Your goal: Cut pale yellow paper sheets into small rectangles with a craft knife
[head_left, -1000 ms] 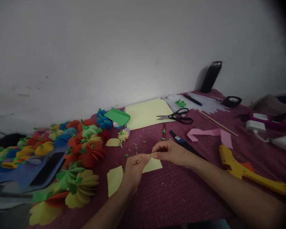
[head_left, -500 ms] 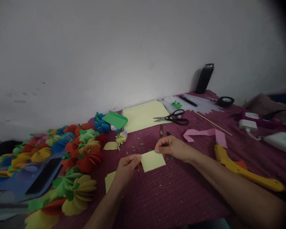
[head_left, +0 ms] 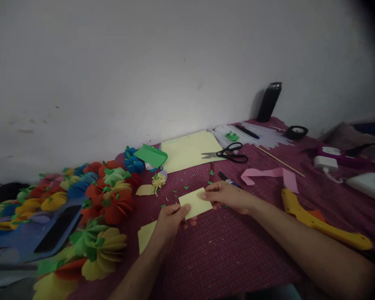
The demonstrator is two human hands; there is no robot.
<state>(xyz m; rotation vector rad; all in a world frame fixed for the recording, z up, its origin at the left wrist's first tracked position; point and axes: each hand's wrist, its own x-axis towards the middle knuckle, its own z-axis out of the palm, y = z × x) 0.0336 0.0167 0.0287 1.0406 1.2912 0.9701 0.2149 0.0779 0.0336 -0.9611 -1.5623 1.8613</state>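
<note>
A small rectangle of pale yellow paper is held up between both hands above the tablecloth. My left hand pinches its left end, thumb on top and fingers underneath. At the opposite end my right hand grips the upper right corner, also with the thumb on top. More yellow paper pieces lie partly hidden behind my left wrist. Beyond the hands, black-handled scissors rest on a large yellow sheet. Green paper scraps are scattered near the held piece.
Colourful paper pumpkins crowd the left side. To the right are a yellow glue gun, a pink paper strip, a wooden stick and black tape. A black bottle stands by the wall.
The yellow paper has been raised slightly and tilted, its right end higher. My left thumb now lies further over it, and my right hand has shifted to its right end.
</note>
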